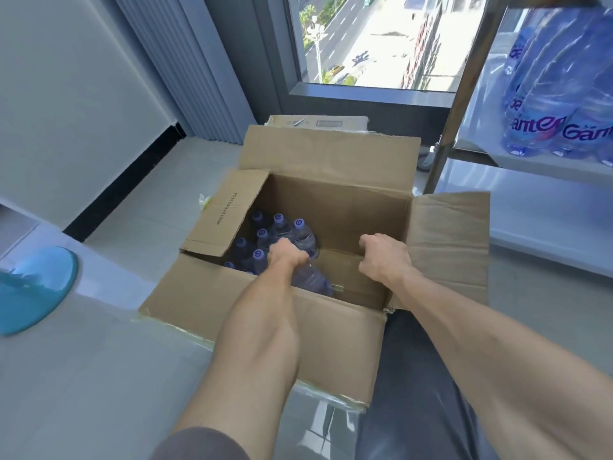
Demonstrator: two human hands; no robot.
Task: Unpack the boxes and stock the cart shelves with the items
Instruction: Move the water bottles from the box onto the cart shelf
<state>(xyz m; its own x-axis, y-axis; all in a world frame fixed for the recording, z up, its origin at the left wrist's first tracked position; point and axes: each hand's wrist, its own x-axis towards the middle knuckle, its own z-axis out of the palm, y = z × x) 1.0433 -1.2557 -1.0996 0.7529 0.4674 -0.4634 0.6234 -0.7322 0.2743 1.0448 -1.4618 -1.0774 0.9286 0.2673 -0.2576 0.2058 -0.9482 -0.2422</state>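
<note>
Hands in the open box (331,194), left one on a bottle, right one empty

Left hand (287,254) reaches down inside the box and its fingers curl round a bottle (306,239) with a purple cap, at the box's middle; a second bottle (311,280) lies tilted just under that wrist, against the near wall. Right hand (384,257) hangs inside the box's right half with fingers loosely curled, holding nothing. More bottles (262,240) stand upright and packed together in the box's left half, partly under the left flap. All four flaps are folded outward. Right of the box stands the cart (461,104), with wrapped bottles (560,91) lying on a shelf above box level. Left of the box, well apart, lies a blue disc (33,287)
</note>
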